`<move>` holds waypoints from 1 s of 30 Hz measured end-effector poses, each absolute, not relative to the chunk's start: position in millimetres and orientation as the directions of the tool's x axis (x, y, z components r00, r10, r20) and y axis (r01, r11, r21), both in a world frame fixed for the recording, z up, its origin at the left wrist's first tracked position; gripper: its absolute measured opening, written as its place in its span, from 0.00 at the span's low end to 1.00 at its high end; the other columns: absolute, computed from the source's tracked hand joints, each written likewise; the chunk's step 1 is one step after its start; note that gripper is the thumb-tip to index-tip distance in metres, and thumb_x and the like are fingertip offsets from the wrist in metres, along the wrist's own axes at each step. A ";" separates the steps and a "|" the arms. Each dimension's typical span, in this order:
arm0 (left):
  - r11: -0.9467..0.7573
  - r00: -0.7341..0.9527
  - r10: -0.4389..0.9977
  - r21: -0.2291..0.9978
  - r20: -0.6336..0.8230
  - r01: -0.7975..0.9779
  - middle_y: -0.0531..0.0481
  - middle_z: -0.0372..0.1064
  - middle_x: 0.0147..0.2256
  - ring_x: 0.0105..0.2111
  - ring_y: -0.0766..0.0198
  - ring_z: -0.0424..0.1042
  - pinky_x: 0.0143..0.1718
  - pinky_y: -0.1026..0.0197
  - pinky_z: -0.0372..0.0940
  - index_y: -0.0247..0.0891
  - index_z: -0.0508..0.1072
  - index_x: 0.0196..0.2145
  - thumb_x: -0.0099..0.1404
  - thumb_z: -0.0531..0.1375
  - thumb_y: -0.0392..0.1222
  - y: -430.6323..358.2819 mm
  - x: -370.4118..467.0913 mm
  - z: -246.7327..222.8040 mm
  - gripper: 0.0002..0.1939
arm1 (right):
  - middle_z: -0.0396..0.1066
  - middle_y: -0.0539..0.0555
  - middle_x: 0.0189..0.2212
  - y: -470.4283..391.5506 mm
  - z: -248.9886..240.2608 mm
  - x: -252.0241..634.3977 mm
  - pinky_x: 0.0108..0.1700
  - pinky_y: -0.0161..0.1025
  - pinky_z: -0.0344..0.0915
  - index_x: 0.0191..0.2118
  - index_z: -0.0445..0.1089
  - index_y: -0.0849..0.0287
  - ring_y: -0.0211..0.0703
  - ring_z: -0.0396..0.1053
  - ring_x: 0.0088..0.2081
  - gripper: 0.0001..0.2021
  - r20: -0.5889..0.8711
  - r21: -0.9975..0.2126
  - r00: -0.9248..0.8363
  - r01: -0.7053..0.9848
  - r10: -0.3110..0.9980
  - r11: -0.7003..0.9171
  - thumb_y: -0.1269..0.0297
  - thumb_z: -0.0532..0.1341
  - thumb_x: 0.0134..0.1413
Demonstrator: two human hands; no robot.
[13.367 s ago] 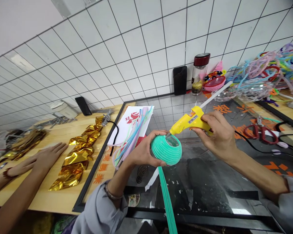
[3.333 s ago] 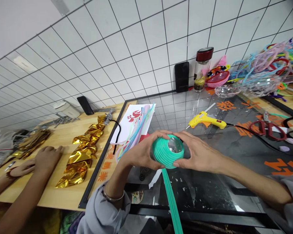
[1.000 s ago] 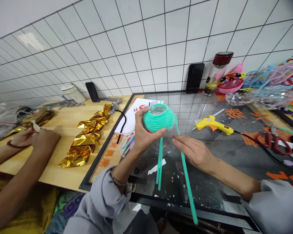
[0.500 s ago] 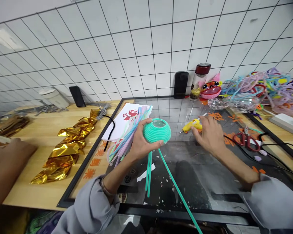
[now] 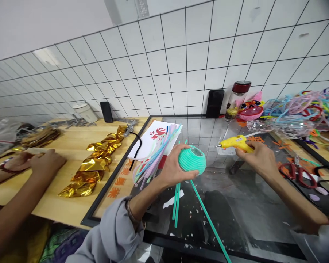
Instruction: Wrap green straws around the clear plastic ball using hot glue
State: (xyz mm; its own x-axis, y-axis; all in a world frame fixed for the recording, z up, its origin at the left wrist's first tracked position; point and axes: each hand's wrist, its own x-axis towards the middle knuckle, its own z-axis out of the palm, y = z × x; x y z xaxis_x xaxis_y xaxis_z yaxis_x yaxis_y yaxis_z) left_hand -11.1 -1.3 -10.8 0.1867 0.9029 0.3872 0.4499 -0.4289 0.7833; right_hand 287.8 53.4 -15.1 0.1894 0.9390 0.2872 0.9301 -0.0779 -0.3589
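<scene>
Round green vessel (image 5: 191, 162), ribbed, tilted, open-topped; yellow glue gun (image 5: 235, 142), nozzle leftward; both above desk (image 5: 243, 204), short of back edge.

No txt legible: orange chars (image 5: 114, 193) on tabletop (image 5: 249, 215) & sm. label (image 5: 239, 138) on glue gun (image 5: 230, 143) both too blurry.

Craft workshop: glue gun (image 5: 235, 143), red scissors (image 5: 300, 173), heaped pipe cleaners (image 5: 301, 106).
</scene>
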 end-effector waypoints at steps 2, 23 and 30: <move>-0.438 0.207 0.899 0.778 0.387 0.450 0.44 0.68 0.50 0.53 0.47 0.69 0.57 0.45 0.64 0.42 0.66 0.51 0.44 0.73 0.42 -0.8 -10.8 -12.5 0.36 | 0.71 0.55 0.28 44.3 -8.3 283.4 0.33 0.44 0.63 0.33 0.72 0.58 0.51 0.71 0.31 0.17 0.437 -0.501 0.232 0.865 0.869 0.021 0.49 0.61 0.47; -0.551 0.469 0.808 0.739 0.356 0.387 0.39 0.64 0.60 0.63 0.42 0.62 0.66 0.38 0.56 0.43 0.66 0.55 0.48 0.72 0.45 -1.5 -20.2 -13.2 0.38 | 0.73 0.57 0.33 -1.9 -7.2 245.2 0.30 0.40 0.68 0.38 0.69 0.55 0.46 0.72 0.33 0.04 0.891 -0.106 -0.139 0.862 0.432 0.496 0.65 0.64 0.58; -0.530 0.468 0.818 0.756 0.335 0.386 0.39 0.64 0.61 0.64 0.41 0.62 0.66 0.38 0.55 0.43 0.66 0.55 0.47 0.72 0.43 -3.1 -19.2 -8.9 0.38 | 0.74 0.57 0.34 -3.1 -6.5 245.1 0.31 0.42 0.68 0.38 0.69 0.54 0.47 0.73 0.33 0.03 0.878 -0.117 -0.142 0.862 0.456 0.493 0.64 0.63 0.59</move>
